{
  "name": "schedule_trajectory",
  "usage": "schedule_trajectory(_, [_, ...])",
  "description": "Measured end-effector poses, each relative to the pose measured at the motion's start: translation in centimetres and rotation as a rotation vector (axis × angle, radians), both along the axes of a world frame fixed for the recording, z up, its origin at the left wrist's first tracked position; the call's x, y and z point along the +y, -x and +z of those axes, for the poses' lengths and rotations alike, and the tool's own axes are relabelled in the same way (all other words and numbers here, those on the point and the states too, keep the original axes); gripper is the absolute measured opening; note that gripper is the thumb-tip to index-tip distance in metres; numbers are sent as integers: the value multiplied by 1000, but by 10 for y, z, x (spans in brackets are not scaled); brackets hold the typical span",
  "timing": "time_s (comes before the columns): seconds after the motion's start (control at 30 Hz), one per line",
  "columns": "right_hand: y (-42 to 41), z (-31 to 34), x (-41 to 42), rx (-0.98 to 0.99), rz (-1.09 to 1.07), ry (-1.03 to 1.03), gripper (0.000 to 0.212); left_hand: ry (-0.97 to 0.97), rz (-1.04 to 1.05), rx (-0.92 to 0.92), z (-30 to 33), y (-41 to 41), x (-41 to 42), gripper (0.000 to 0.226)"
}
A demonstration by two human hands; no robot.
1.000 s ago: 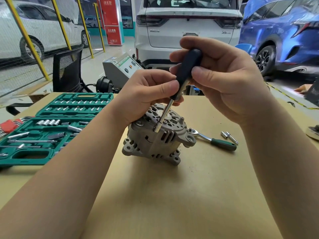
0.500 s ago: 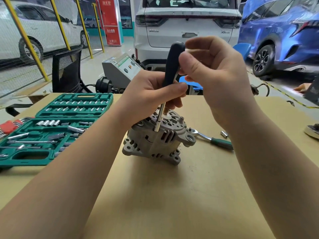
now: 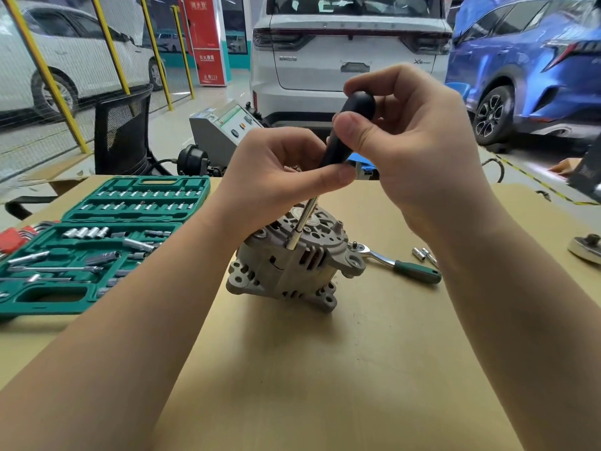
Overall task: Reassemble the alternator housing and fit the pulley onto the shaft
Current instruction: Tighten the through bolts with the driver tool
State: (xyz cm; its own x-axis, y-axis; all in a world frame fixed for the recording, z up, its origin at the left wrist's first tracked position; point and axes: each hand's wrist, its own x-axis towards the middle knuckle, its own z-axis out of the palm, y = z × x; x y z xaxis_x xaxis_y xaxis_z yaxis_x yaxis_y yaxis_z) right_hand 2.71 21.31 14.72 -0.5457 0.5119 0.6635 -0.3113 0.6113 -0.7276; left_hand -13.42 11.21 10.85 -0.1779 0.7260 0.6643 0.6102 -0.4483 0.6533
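Black-handled driver (image 3: 338, 138) gripped by both hands, steel tip seemingly on ribbed alternator (image 3: 292, 265).

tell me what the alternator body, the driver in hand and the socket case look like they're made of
Alternator body: looks like cast aluminium, dull grey, grainy, with moulded ribs and lugs.
Driver: matte black handle, probably plastic or rubber; the shaft is shiny, likely chromed steel.
Socket case: moulded green plastic, slightly glossy.

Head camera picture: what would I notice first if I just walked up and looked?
Two hands in the middle: the right hand grips a black-handled screwdriver while the left hand pinches it lower down, its metal tip set on a grey alternator standing on the brown table. To the left lies an open green tool case, and a white car is parked behind.
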Motion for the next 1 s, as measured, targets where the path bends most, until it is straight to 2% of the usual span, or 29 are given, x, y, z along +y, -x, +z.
schedule_trajectory(0.13, [3,-3,-5,4,-138,0,23,6,7,36,-1,3,1,31])
schedule_trajectory(0.27, [3,-2,-5,-21,-181,-8,23,36,-68,-15,1,3,2,26])
schedule_trajectory(0.37, [1,1,0,-36,-35,84,27,48,-106,-59,1,3,2,8])
schedule_trajectory(0.43, [-2,3,5,-75,74,188,28,52,-114,-81,0,5,3,8])
schedule_trajectory(0.47, [-3,4,7,-110,64,177,23,52,-115,-85,0,5,3,8])
schedule_trajectory(0.53, [-4,6,8,-180,-67,3,15,57,-120,-86,0,4,4,10])
schedule_trajectory(0.6, [-4,6,9,-230,-202,-182,30,62,-131,-80,1,2,4,14])
schedule_trajectory(0.67, [-6,8,10,-258,-239,-266,43,73,-157,-76,1,2,4,10])
schedule_trajectory(0.73, [-7,9,13,-268,-197,-293,48,82,-183,-84,2,3,3,8])
schedule_trajectory(0.83, [-6,7,13,-250,-91,-309,40,92,-221,-75,2,1,2,10])
schedule_trajectory(1.0, [0,1,13,-189,40,-245,38,100,-223,-83,2,2,1,14])
